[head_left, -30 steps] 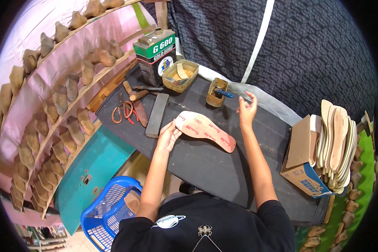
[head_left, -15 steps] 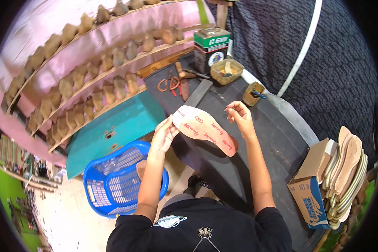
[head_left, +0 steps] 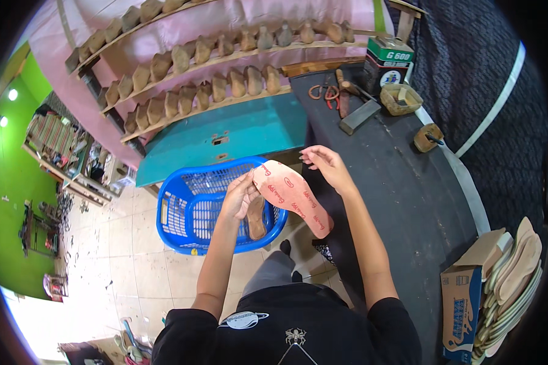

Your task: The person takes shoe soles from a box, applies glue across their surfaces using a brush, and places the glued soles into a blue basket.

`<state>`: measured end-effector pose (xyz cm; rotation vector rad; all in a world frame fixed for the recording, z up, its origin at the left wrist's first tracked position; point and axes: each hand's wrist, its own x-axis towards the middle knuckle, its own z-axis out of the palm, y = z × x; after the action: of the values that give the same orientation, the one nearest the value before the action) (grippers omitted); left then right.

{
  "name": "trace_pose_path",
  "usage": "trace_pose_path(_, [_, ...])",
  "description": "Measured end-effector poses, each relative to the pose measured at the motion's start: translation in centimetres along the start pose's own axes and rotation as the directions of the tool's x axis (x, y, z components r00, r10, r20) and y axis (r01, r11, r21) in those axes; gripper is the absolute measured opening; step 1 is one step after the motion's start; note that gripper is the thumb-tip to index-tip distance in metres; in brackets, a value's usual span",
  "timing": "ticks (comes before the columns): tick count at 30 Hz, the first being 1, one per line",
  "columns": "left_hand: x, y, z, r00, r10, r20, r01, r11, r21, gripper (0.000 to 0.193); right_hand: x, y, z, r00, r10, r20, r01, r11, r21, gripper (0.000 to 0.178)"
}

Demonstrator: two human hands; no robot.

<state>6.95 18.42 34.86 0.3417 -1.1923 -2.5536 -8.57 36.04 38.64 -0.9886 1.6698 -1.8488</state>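
Pinkish printed insole (head_left: 292, 196) lies partly above the blue basket (head_left: 179, 243), our left hand's (head_left: 242, 196) fingers clamped on its broad end; our right hand (head_left: 326, 168) hovers near, fingers loosely apart.

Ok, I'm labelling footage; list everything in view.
Insole: one, peach, centre
Workbench: one, black, right of centre
Laundry basket: one, blue, left of workbench
Foot-shaped piece: one, brown, in basket
Shoe lasts: many, brown and grey, on wooden shelves
Tabletop: one, teal, below shelves
Can: one, green and black, workbench's far end
Tub: one, yellowish, beside can
Container: one, brown, workbench's right edge
Block: one, grey, left of tub
Tools: several, reddish-brown, left of can
Cardboard box: one, brown and blue, lower right
Flat soles: many, beige, right of box
Curtain: one, dark, upper right
Far-left clutter: too small to count
Left hand: one, bare, gripping insole
Right hand: one, bare, near insole
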Motion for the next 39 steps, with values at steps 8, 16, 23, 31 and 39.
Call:
trace_pose_path(8, [0.6,1.1,-7.4,0.994,-0.021,-0.109,0.036,0.991,0.133,0.026,2.1,4.8,5.1,0.985,0.149,0.091,-0.147,0.989,-0.035,0.028])
trace_pose_path(16, [5.0,0.9,-16.2,0.965,-0.139,-0.223,0.190,0.955,0.227,0.028,4.7,11.6,8.7,0.953,0.297,-0.050,-0.295,0.954,0.057,0.029])
trace_pose_path(23, [10.4,-2.2,-22.4,0.901,-0.357,-0.248,0.411,0.885,0.219,0.029,3.7,19.0,10.7,0.855,0.498,-0.144,-0.484,0.867,0.123,0.029])
trace_pose_path(31, [15.1,-8.7,-27.3,0.785,-0.533,-0.315,0.612,0.743,0.270,0.031,1.6,23.6,10.9,0.731,0.612,-0.300,-0.559,0.790,0.252,0.029])
trace_pose_path(39, [17.7,-12.8,-29.2,0.744,-0.593,-0.308,0.668,0.668,0.328,0.035,-0.4,27.5,12.2,0.646,0.678,-0.351,-0.612,0.734,0.293,0.023])
